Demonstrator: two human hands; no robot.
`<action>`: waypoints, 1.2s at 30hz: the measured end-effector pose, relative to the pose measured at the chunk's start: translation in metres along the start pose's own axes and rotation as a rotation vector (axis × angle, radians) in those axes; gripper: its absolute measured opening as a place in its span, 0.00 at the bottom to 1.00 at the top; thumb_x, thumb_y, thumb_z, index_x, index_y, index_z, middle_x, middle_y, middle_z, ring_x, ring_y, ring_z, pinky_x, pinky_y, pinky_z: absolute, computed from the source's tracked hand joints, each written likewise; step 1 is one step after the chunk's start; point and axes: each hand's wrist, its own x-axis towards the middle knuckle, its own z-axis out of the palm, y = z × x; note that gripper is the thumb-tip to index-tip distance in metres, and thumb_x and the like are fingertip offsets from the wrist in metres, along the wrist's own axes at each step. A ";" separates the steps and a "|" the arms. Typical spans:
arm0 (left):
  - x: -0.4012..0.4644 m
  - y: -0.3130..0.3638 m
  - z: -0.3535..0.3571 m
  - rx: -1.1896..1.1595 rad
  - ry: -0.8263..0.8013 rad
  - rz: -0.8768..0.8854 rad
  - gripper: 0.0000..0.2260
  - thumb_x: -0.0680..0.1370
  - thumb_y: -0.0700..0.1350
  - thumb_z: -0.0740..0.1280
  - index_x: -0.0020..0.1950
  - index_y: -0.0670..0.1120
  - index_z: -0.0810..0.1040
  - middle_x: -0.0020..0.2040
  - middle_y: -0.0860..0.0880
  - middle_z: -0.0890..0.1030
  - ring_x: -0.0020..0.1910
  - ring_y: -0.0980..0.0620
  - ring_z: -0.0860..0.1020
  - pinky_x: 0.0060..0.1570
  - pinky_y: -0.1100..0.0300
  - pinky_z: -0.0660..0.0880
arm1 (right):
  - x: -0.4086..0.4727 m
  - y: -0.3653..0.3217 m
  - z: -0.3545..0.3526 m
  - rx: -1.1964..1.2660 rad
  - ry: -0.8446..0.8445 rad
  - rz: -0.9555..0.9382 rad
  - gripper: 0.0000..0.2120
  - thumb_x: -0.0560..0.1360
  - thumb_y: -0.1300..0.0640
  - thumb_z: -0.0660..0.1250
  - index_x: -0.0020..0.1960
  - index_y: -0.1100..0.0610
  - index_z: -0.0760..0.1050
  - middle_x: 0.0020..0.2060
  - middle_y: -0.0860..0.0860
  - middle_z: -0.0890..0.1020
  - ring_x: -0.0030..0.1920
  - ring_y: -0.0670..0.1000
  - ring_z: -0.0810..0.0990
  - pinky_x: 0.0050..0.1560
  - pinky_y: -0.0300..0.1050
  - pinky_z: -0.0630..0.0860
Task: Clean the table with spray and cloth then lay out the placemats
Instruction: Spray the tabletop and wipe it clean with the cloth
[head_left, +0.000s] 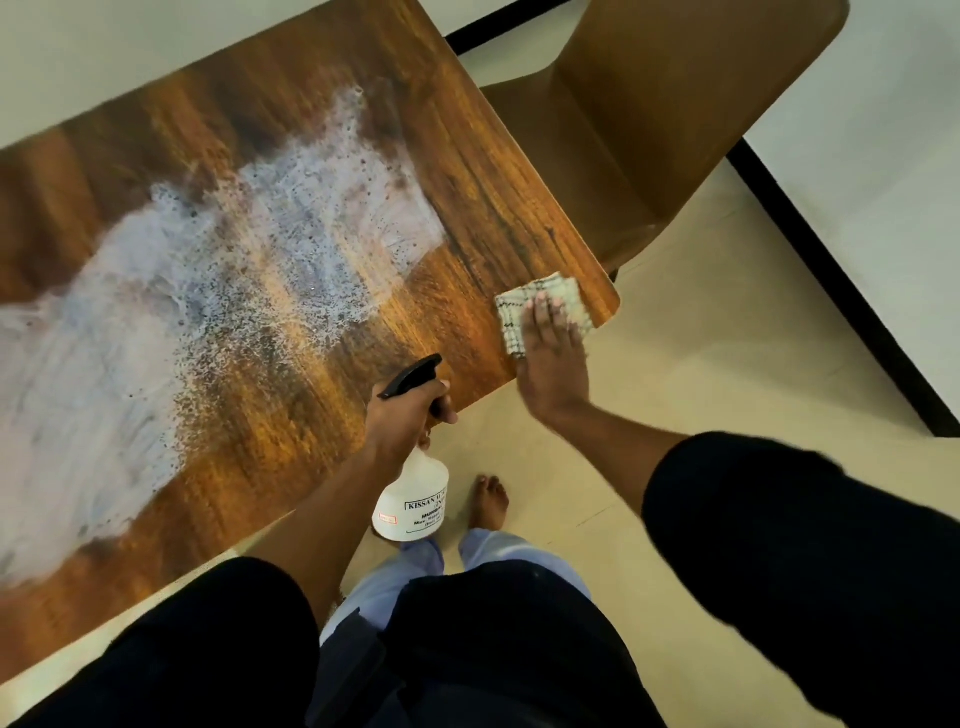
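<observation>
Here, left hand (402, 415) gripping spray bottle (413, 499), right hand (553, 358) pressing cloth (563, 296) on table (493, 171)

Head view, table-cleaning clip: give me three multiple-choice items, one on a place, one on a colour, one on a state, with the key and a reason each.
1. Where does the cloth lie?
A. At the table's near right corner
B. On the chair
C. On the floor

2. What colour is the bottle's trigger head?
A. White
B. Black
C. Red

3. What state is the table in?
A. Dry all over
B. Covered with placemats
C. Wet with a pale foamy film over much of it

Key:
1 A: the right hand presses the cloth flat at that corner, in front of the chair.
2 B: the bottle has a white body, and the head above the left hand that grips it is black.
3 C: the film spreads across the middle and left; no placemats show.
</observation>
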 end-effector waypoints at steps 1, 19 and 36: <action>-0.003 -0.002 -0.007 -0.018 0.008 -0.008 0.06 0.81 0.42 0.73 0.46 0.40 0.85 0.38 0.40 0.84 0.29 0.48 0.79 0.25 0.59 0.68 | -0.010 -0.018 0.007 0.011 -0.025 -0.041 0.37 0.82 0.56 0.59 0.85 0.55 0.41 0.84 0.54 0.41 0.83 0.56 0.39 0.82 0.55 0.41; -0.028 -0.023 -0.150 -0.099 0.226 -0.074 0.03 0.81 0.42 0.73 0.50 0.43 0.85 0.36 0.41 0.84 0.26 0.50 0.76 0.24 0.59 0.70 | 0.030 -0.103 0.016 0.107 -0.044 0.005 0.31 0.85 0.48 0.58 0.84 0.51 0.52 0.84 0.52 0.52 0.84 0.55 0.48 0.82 0.57 0.48; -0.007 -0.026 -0.237 -0.114 0.189 -0.046 0.07 0.80 0.40 0.71 0.45 0.38 0.85 0.36 0.42 0.85 0.31 0.49 0.81 0.29 0.57 0.74 | -0.020 -0.233 0.062 -0.025 -0.255 -0.407 0.33 0.85 0.54 0.57 0.85 0.49 0.45 0.84 0.49 0.43 0.83 0.53 0.40 0.83 0.53 0.43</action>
